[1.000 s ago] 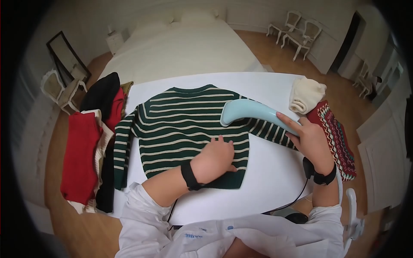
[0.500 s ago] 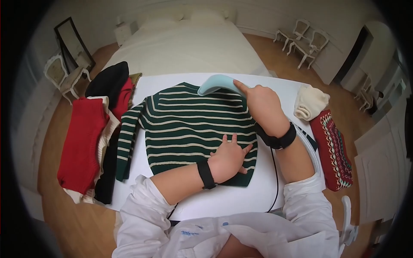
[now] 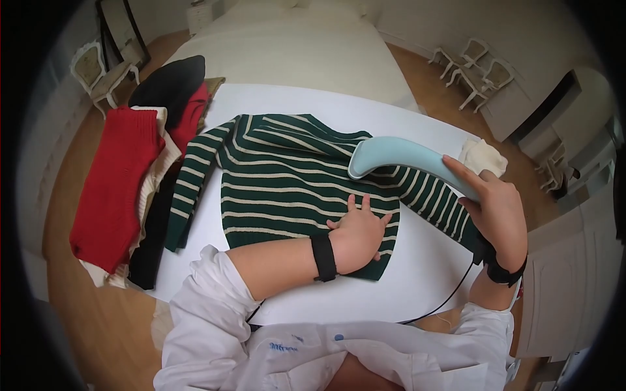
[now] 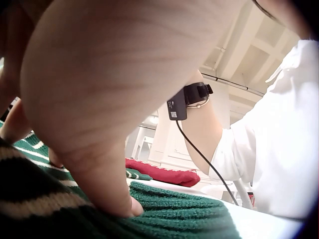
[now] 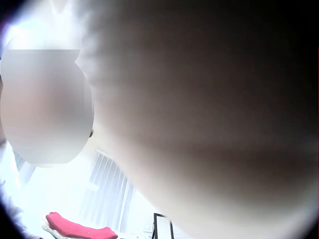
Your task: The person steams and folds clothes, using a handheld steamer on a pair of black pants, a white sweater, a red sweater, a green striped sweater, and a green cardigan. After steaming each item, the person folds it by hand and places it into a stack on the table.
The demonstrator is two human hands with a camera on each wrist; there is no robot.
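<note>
A green sweater with cream stripes lies spread on a white table, its upper part rumpled into folds. My left hand rests on its lower right part with spread fingers; in the left wrist view the left hand touches the green knit. My right hand grips the handle of a light blue curved appliance, whose head is over the sweater near the right shoulder. The right wrist view is mostly filled by the blurred right hand.
Folded red, cream and black garments lie along the table's left side. A cream knit item sits at the right edge. Beyond stand a bed, white chairs and a mirror. A black cord hangs by the right wrist.
The right hand and appliance went up to the collar, then came back down to the right. The sweater's upper part has become creased. The left hand has shifted slightly right across the sweater.
</note>
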